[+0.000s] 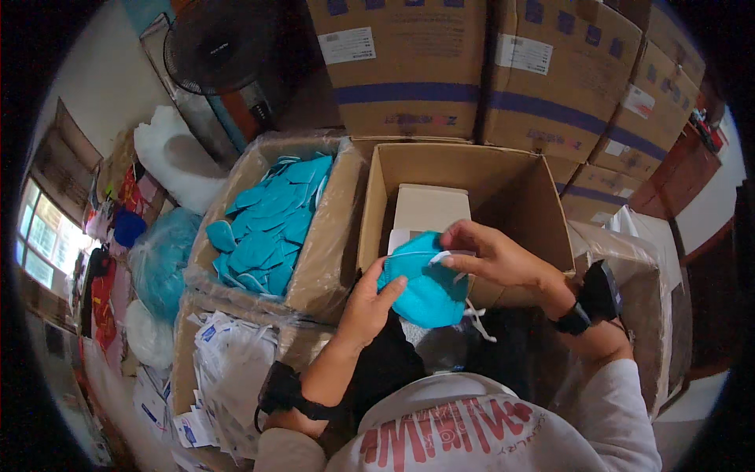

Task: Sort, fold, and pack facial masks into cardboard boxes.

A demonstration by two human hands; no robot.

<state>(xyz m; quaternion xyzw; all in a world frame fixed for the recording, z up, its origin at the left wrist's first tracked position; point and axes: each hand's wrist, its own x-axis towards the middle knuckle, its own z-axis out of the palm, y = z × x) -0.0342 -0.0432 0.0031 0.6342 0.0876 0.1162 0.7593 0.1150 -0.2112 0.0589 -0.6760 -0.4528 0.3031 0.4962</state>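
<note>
A teal face mask (429, 295) with white ear loops is held up in front of me, over the near edge of an open cardboard box. My left hand (371, 303) grips its left edge, thumb on the front. At the mask's upper right, my right hand (491, 256) pinches a bit of white loop between thumb and fingers. Another white loop (477, 321) hangs loose from the mask's lower right. Inside the open box (503, 169), behind the mask, stands a smaller pale carton (432, 204).
A plastic-lined box (334, 228) to the left holds a heap of teal masks (271, 224). Nearer, another box contains white packets (228, 354). Large taped cartons (409, 63) are stacked behind. A black fan (216, 47) stands at the back left. On the right is another open box (641, 315).
</note>
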